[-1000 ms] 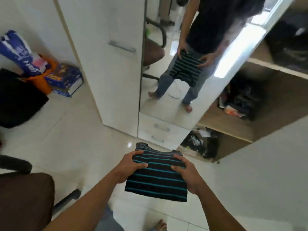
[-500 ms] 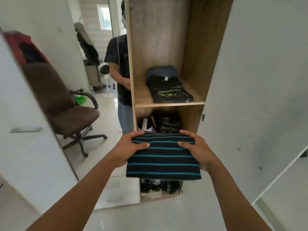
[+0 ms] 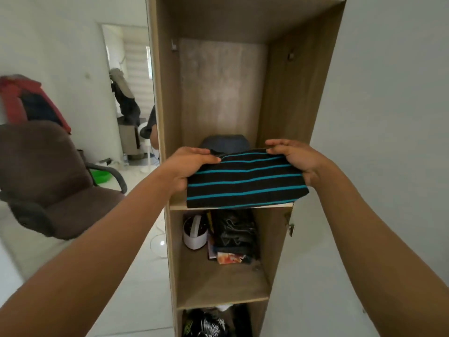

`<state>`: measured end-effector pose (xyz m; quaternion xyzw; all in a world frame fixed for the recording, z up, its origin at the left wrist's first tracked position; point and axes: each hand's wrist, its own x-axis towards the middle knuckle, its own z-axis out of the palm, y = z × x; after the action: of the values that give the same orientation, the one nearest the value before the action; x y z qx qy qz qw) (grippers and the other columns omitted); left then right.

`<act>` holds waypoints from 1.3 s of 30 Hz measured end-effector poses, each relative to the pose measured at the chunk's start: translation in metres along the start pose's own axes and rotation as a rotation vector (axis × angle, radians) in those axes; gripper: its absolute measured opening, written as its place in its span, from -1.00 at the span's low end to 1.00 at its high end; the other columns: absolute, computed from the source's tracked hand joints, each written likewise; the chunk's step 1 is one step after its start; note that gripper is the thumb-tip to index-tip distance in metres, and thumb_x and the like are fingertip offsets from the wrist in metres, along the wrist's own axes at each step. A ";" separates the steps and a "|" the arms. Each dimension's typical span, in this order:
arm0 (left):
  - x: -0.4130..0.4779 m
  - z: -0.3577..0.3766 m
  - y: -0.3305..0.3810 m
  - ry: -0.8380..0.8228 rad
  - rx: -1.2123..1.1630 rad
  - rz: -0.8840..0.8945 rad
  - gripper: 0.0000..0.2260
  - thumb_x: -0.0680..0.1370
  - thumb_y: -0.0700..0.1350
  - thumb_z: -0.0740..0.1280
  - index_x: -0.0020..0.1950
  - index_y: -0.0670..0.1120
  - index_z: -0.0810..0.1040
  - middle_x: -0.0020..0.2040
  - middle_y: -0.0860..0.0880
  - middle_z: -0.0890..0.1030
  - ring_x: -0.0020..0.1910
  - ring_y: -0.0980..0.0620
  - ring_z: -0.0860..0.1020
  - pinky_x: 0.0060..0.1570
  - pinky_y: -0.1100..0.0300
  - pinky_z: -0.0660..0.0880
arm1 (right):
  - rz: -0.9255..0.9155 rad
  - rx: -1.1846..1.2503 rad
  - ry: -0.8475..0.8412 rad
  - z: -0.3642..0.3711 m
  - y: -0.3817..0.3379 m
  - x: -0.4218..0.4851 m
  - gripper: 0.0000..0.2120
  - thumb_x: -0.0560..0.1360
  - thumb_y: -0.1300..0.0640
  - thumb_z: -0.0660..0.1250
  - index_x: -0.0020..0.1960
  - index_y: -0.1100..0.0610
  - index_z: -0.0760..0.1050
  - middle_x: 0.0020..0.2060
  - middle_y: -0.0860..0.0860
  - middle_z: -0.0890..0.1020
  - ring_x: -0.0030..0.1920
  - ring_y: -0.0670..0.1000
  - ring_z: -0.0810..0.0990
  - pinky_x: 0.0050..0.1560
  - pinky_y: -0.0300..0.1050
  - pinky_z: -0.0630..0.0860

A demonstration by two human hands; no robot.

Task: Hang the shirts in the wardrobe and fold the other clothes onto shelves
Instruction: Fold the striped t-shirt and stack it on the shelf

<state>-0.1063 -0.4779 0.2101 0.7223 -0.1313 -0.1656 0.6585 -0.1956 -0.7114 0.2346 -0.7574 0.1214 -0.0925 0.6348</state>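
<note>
While two hands hold it from either side, we see one folded black garment with thin teal stripes (image 3: 245, 182) lying flat over the front of the upper shelf (image 3: 178, 206) of the open wardrobe (image 3: 279, 98); we cannot tell whether it already rests on the board. Left hand (image 3: 188, 166) grips its left edge with the thumb across the top, and right hand (image 3: 295, 159) clamps its right edge, so the hands sit apart with the cloth stretched between them. Behind it, at the back of the same shelf, we count one dark blue-grey folded garment (image 3: 224, 142). We count three compartments in the wardrobe: the upper one, a middle one holding one white rounded object (image 3: 195, 234) beside one heap of dark clothes (image 3: 234, 235), and a bottom one with black-and-white patterned fabric (image 3: 206, 323). To the left stands one brown office chair (image 3: 48, 181), one green basin (image 3: 102, 176) on the floor beyond it, and one red garment (image 3: 14, 93) hanging by the wall.
</note>
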 end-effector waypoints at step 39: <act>0.254 0.005 -0.102 0.154 0.025 -0.172 -0.57 0.46 -0.08 0.53 0.31 -0.01 0.55 0.12 0.04 0.55 -0.06 0.16 0.54 -0.19 0.33 0.47 | 0.097 -0.194 -0.121 -0.031 0.140 0.272 -0.31 0.55 -0.02 0.39 0.59 0.01 0.15 0.51 0.01 0.33 0.31 -0.04 0.42 0.19 -0.22 0.38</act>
<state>0.1198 -0.5753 0.0912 0.7496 -0.0198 -0.1637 0.6411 0.0452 -0.8458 0.0988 -0.8128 0.1277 -0.0038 0.5683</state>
